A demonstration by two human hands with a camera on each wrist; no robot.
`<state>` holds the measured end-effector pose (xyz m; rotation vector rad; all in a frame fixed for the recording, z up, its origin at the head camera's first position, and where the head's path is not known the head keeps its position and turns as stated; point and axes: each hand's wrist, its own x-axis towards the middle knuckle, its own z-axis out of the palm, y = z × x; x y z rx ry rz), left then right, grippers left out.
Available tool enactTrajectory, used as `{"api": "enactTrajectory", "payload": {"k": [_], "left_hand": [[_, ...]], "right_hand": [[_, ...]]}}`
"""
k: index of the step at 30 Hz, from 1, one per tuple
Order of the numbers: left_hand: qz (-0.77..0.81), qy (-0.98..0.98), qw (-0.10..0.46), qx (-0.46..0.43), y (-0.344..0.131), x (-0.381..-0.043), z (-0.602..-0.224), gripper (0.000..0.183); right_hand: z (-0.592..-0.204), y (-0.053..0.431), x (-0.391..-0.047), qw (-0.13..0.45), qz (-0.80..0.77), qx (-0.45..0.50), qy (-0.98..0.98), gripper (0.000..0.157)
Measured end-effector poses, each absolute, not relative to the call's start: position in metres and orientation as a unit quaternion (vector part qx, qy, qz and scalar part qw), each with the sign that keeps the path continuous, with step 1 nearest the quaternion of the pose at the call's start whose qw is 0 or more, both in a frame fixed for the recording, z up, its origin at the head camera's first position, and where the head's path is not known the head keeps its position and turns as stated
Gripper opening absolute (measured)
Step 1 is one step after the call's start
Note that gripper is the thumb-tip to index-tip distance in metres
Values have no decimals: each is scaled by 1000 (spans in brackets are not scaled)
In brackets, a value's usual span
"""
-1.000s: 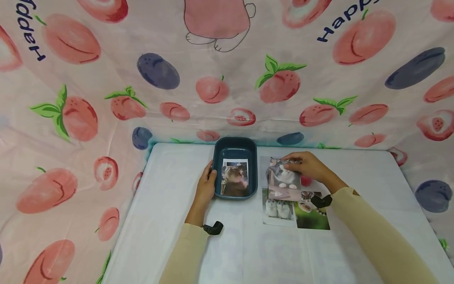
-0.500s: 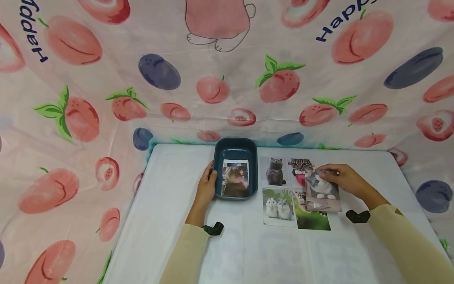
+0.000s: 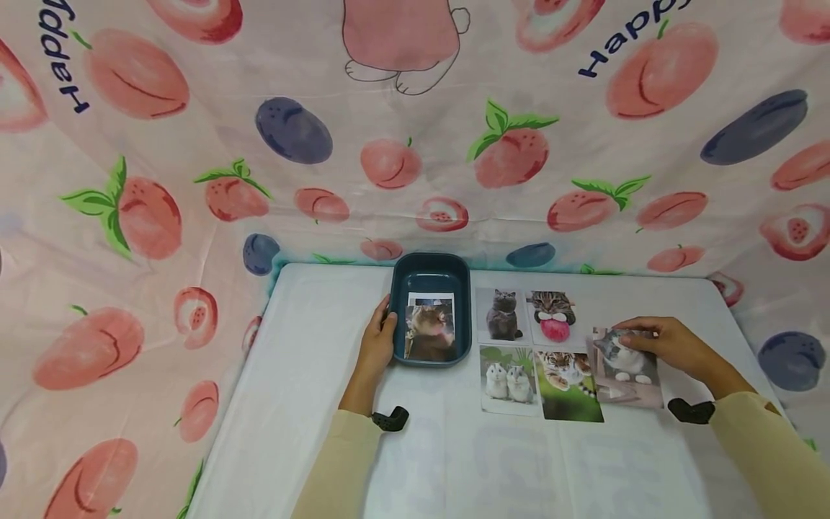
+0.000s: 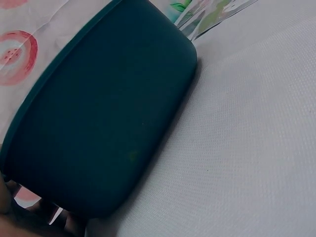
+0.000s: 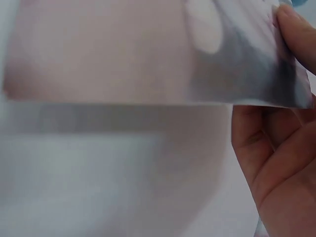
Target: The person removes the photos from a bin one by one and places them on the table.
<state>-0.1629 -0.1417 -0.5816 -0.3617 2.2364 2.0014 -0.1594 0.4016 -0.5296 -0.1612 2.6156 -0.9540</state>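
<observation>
My right hand (image 3: 671, 346) pinches the top edge of a photo card of a grey-and-white cat (image 3: 625, 371), thumb on its face. In the right wrist view this cat card (image 5: 123, 54) hangs above the white surface, its shadow below. On the left, my left hand (image 3: 378, 339) grips the side of a dark teal rectangular tray (image 3: 431, 263). Inside that tray lie a few photo cards, the top one showing a brown furry animal (image 3: 431, 331). The left wrist view shows the tray's outer wall (image 4: 103, 98), with fingers (image 4: 44, 210) curled at its end.
Right of the tray, photo cards lie in two rows: a grey cat card (image 3: 502, 315) and a card of a cat with a pink ball (image 3: 553, 317) behind, a hamster card (image 3: 509, 380) and a tiger cub card (image 3: 570, 386) in front. A fruit-print cloth (image 3: 402, 209) hangs behind the table.
My right hand has carried the cat card rightward and toward me, from over the laid-out cards to beside the tiger cub card. The left hand and tray stay in place.
</observation>
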Motion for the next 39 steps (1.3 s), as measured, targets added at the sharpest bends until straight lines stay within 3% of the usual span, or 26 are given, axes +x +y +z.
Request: {"api": "enactTrajectory", "payload": {"k": [13, 25, 39], "left_hand": [[661, 739, 56, -119, -141, -163, -581, 48], [660, 737, 59, -130, -141, -164, -581, 47], [654, 743, 60, -127, -142, -164, -579, 47]], "right_hand": [[-548, 419, -153, 204, -318, -51, 924, 45], [-553, 406, -152, 165, -263, -39, 950, 45], [-553, 400, -151, 167, -242, -27, 955, 56]]}}
